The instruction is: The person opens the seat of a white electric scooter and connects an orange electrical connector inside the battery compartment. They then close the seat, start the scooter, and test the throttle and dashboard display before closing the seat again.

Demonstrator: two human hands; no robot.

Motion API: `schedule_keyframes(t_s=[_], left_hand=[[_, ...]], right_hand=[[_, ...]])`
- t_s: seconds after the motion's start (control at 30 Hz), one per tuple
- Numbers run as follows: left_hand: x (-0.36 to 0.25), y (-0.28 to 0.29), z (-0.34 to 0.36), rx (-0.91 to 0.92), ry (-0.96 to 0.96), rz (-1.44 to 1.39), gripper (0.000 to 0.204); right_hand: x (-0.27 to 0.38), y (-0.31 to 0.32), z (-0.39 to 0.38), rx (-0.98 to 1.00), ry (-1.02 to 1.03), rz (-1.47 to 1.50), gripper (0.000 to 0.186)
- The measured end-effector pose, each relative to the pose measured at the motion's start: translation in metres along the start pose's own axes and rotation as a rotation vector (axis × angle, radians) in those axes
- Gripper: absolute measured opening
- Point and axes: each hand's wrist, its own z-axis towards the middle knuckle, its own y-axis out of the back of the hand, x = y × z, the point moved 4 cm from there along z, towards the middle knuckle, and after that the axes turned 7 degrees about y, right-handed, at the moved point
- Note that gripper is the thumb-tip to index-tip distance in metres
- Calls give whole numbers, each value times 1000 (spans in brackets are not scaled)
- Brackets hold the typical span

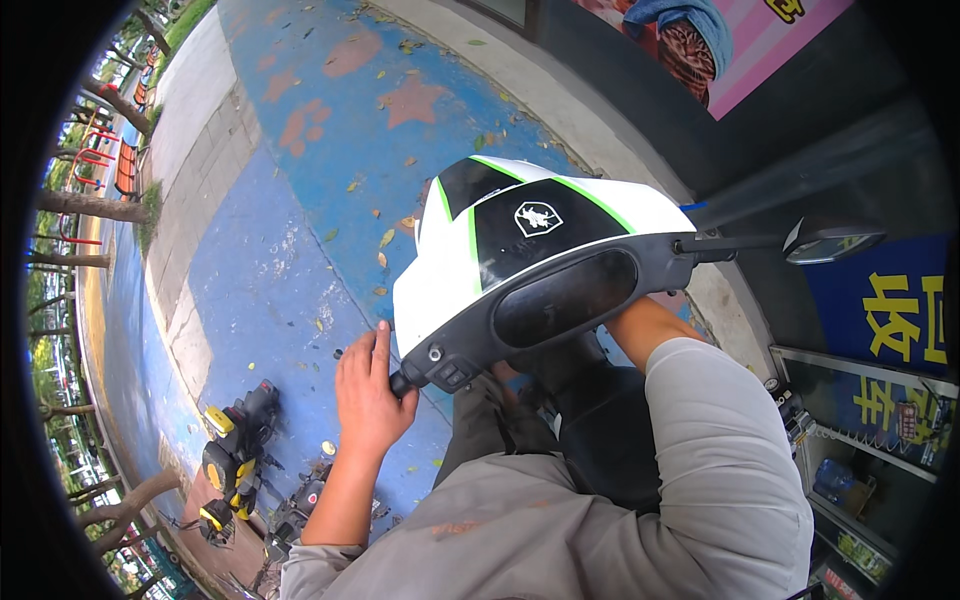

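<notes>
We wrap our left hand (368, 392) on the scooter's (520, 270) left grip (402, 384), right hand hidden behind the cowl; steady bars call for both held firmly.

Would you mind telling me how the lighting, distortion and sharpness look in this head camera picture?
In the head view, daylight is soft and even, with no hard shadows on the blue pavement; the scooter's front panel shows mild sheen; fisheye bending curves the trees and pavement edges toward the black circular rim; the left hand on the grip looks sharp; the right hand is hidden behind the panel.
</notes>
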Motion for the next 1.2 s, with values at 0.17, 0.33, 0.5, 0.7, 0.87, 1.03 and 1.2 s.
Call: schedule_keyframes(t_s=[0.17, 0.33, 0.5, 0.7, 0.87, 1.03, 1.2], left_hand=[[1, 0, 0, -3, 4, -3, 105], [0, 0, 0, -9, 2, -2, 104], [0, 1, 0, -7, 2, -1, 104], [0, 0, 0, -11, 3, 8, 104], [0, 0, 0, -12, 4, 6, 104], [1, -1, 0, -11, 12, 3, 104], [-1, 0, 1, -6, 5, 0, 104]], right_hand=[[0, 0, 0, 4, 3, 1, 51], [1, 0, -1, 6, 3, -1, 51], [2, -1, 0, 11, 6, -2, 51], [3, -2, 0, 16, 8, -5, 51], [4, -2, 2, 17, 11, -5, 51], [5, -2, 4, 27, 20, -13, 51], [2, -3, 7, 36, 15, -15, 51]])
